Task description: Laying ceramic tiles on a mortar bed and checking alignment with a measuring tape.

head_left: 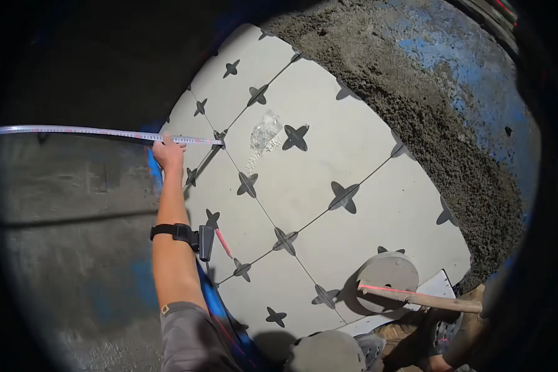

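My left hand (168,152) reaches up the picture and pinches a white tape measure blade (80,132). The blade runs level from the far left to the edge of the tiled floor (328,155), ending at a tile corner. The tiles are white with dark four-pointed star marks at their corners. A black strap (175,232) with a small dark device sits on my left forearm. My right hand is out of the picture.
A band of rough grey mortar (428,105) borders the tiles at the upper right, with a blue surface beyond. Bare grey concrete (68,235) lies to the left. A grey-headed mallet (387,279) with a wooden handle rests at the lower right, a red laser line across it.
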{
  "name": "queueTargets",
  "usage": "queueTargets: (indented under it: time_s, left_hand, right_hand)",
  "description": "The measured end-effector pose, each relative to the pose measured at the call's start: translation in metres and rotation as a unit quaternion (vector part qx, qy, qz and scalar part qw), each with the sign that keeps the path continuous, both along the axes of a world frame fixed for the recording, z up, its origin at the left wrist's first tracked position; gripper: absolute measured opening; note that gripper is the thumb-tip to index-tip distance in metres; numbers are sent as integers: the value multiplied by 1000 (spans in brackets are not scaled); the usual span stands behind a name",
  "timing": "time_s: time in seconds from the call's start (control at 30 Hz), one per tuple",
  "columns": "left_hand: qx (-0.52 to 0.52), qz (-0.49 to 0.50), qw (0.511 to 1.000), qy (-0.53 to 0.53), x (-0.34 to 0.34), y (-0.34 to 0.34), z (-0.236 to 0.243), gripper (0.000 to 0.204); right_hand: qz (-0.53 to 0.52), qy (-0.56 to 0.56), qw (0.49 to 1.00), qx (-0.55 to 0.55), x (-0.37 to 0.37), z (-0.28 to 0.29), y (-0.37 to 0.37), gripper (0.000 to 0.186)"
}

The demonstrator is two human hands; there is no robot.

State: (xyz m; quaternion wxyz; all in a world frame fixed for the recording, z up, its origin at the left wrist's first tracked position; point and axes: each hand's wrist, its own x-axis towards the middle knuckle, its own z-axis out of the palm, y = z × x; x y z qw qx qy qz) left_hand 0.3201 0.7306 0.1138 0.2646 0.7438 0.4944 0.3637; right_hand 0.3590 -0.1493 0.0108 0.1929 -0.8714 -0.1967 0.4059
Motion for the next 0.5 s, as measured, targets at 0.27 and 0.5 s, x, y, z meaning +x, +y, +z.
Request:
queueTargets:
  time_s: [0.27,0.5]
  left_hand:
    - [4,-19,1000,14,27,-16,10,41]
    - [29,-8,999,42,29,-12,5,42]
  right_hand:
    - [-5,30,999,-12,-7,-7,-3,25]
    - [-8,49,999,-15,-11,-12,-3,25]
